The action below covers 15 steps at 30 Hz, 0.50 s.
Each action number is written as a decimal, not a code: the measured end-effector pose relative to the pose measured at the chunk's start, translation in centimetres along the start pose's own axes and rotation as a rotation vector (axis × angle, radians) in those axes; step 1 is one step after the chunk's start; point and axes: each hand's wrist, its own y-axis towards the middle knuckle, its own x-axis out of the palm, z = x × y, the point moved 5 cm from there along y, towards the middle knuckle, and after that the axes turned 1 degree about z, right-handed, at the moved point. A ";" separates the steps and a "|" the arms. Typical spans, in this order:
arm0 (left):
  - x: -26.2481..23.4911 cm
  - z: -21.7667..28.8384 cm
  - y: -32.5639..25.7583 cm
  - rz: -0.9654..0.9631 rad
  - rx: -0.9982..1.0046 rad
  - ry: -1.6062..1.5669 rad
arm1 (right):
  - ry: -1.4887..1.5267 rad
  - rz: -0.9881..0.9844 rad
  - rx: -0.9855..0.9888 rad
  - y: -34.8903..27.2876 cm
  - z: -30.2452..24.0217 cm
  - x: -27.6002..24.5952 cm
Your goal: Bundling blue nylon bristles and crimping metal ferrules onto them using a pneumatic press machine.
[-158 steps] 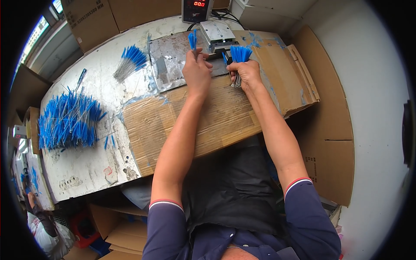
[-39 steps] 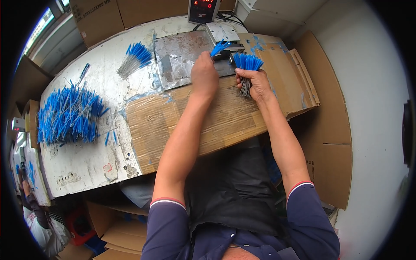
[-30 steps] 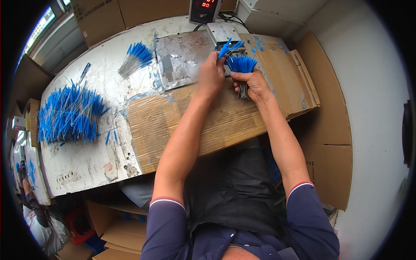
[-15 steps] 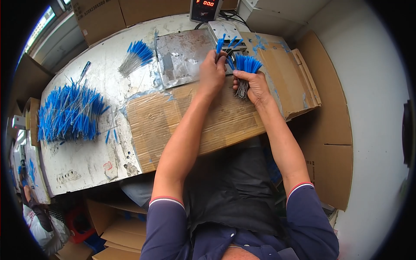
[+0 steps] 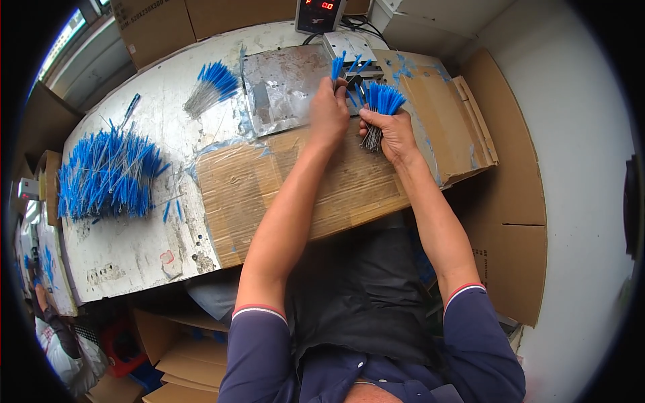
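Head view: left hand (image 5: pixel 329 111) grips a few blue-tipped wires (image 5: pixel 337 68), beside the thick bundle (image 5: pixel 385 99) held tight in the right hand (image 5: pixel 395 131), near the metal fixture (image 5: pixel 347 45). Splayed ends could tangle; a slackened grip could drop wires.

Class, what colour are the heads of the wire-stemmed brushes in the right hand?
Blue brush heads, best seen in the head view.

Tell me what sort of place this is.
Likely a factory workshop, judging by the heap of blue-tipped wires on the worn white table, the red digital display unit, and another person at a neighbouring bench.
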 end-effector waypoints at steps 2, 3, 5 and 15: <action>0.2 -0.4 0.0 -0.067 -0.055 0.031 | -0.027 -0.007 -0.002 0.0 0.1 0.0; 0.2 -0.1 -0.1 -0.068 -0.055 0.031 | -0.031 0.023 -0.020 0.2 0.1 -0.2; 0.2 0.0 -0.1 -0.033 -0.148 -0.074 | -0.033 0.054 -0.037 0.5 0.2 -0.5; -1.7 0.4 0.3 0.159 -0.187 -0.098 | -0.089 0.318 -0.149 2.7 0.4 -0.7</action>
